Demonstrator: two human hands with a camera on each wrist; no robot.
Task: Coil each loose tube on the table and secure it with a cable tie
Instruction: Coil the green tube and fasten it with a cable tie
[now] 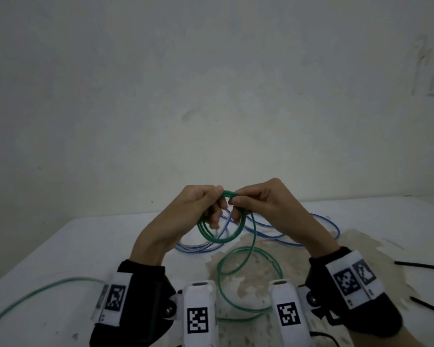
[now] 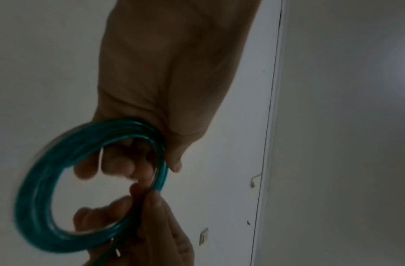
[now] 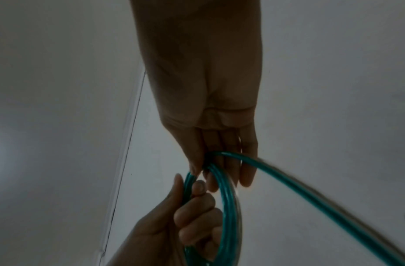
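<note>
A green tube (image 1: 219, 237) is partly wound into a small coil held above the table between both hands. My left hand (image 1: 206, 204) grips the coil's left side with curled fingers. My right hand (image 1: 246, 201) pinches the coil's top right between thumb and fingers. The rest of the green tube hangs down and lies in loose loops (image 1: 248, 279) on the table, trailing off to the left. In the left wrist view the coil (image 2: 37, 198) shows several turns. In the right wrist view the coil (image 3: 228, 207) and the trailing tube (image 3: 310, 194) run from my fingers.
A blue tube (image 1: 298, 234) lies in loose loops on the white table (image 1: 73, 246) behind my hands. Two black cable ties (image 1: 421, 266) (image 1: 429, 306) lie at the right edge. A stained patch (image 1: 246, 279) marks the table's middle. A bare wall stands behind.
</note>
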